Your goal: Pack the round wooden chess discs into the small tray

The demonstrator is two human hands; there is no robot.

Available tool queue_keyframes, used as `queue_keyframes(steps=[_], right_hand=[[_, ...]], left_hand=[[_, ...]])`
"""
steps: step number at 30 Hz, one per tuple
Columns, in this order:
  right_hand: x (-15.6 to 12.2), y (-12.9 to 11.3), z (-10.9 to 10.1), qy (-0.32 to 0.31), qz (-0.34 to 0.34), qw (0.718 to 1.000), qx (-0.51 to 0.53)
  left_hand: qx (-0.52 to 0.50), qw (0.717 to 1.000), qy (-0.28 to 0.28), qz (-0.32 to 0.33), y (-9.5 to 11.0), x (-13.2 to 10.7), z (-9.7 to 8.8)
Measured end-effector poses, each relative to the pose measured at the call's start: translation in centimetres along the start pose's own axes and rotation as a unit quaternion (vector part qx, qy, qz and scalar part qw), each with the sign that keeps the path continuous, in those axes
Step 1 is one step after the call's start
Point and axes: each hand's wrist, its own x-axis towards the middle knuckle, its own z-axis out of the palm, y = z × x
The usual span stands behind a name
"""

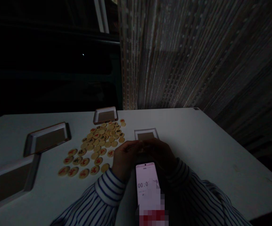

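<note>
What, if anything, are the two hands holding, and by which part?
It cannot be told: the left hand and right hand meet at the fingertips beyond the phone, too dark to show anything between them.

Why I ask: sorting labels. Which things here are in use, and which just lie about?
In use: left hand, right hand, both at the small tray; discs beside them.
Lying about: phone, far tray, left tray, near tray.
</note>
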Motion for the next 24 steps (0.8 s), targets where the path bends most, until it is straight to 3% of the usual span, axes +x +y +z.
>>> queue_keyframes(steps=[5,10,16,24], right_hand=[[0.1,0.1,0.0,0.014,-0.004,0.999,-0.043],[0.0,-0.1,-0.1,0.03,-0.018,0.997,-0.071],[-0.1,0.3,-0.2,0.031,-0.061,0.985,-0.161],[0.6,-0.4,-1.4,-0.034,-0.128,0.966,-0.223]], left_hand=[[0.021,0.999,-0.02,-0.018,0.5,-0.2,-0.1],[-0.023,0.997,-0.052,-0.042,0.1,-0.2,0.0],[-0.07,0.995,-0.049,-0.049,-0.5,-0.1,0.2],[-0.016,0.997,-0.072,-0.022,0.3,-0.3,0.0]])
